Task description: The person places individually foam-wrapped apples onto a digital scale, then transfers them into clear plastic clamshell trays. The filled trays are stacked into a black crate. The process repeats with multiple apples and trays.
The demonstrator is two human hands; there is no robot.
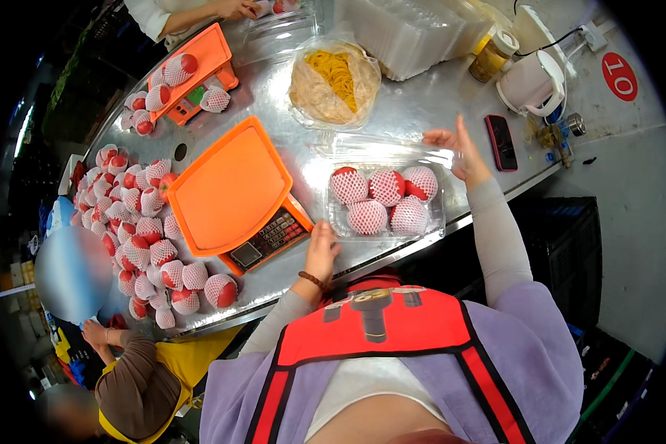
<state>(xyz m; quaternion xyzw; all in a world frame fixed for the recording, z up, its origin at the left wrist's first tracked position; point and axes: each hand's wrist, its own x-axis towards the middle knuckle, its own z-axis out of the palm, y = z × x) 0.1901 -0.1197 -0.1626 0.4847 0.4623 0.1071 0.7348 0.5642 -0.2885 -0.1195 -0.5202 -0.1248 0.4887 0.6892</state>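
Note:
In front of me a clear plastic clamshell box stands on the metal table with its lid raised at the far side. Several red fruits, apparently apples, sit inside in white foam net sleeves. My right hand is at the lid's right end, thumb and fingers spread, the clear plastic overlapping part of it. My left hand rests by the near left corner of the box; whether it grips the rim is unclear. An orange digital scale with a bare pan stands left of the box.
Many net-sleeved fruits are heaped at left. Beyond are a bag of yellow rubber bands, stacked clear boxes and a second scale. A phone and kettle are at right. Co-workers stand at far and left sides.

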